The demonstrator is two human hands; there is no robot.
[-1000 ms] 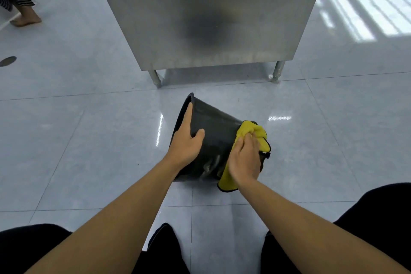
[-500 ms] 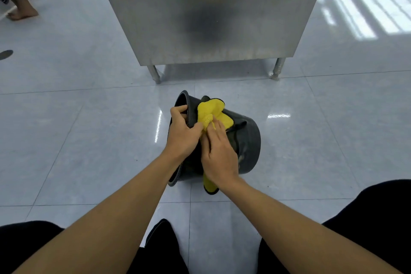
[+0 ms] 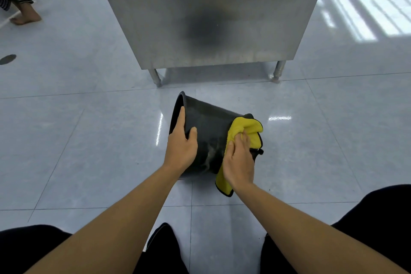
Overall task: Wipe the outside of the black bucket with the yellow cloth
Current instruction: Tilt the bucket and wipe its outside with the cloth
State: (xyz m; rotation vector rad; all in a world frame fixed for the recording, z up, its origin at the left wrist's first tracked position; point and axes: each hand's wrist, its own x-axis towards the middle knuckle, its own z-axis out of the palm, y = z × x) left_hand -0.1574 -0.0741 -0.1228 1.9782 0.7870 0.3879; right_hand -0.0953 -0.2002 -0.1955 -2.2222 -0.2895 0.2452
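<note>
- Where the view looks down past two bare forearms, a pale tiled floor [image 3: 66, 140] fills most of it, glossy, with window light reflected at the upper right.
- Behind the work stands a steel cabinet [image 3: 211, 11] on short legs, with a dark smudge of reflection on its front panel.
- Dark-clothed knees show at the bottom corners, and at the far upper left a bare foot [image 3: 25, 18] of another person stands beside a white wall.
- On the floor just in front of the cabinet, the bucket [image 3: 209, 127] lies tipped on its side, its open rim toward the left and its base toward the right.
- Draped over the base end is the cloth [image 3: 244, 128], yellow with a dark edge; one corner hangs down to the floor below the right wrist.
- At the rim, the left hand [image 3: 181, 143] rests with fingers laid flat along the edge and the thumb spread onto the bucket's outer wall, steadying it rather than closing round it.
- Against the wall near the base, the right hand [image 3: 239, 162] presses the cloth, its fingers curled and bunching the fabric under them.
- Between the two hands, a faint pale smear shows on the bucket's wall.
</note>
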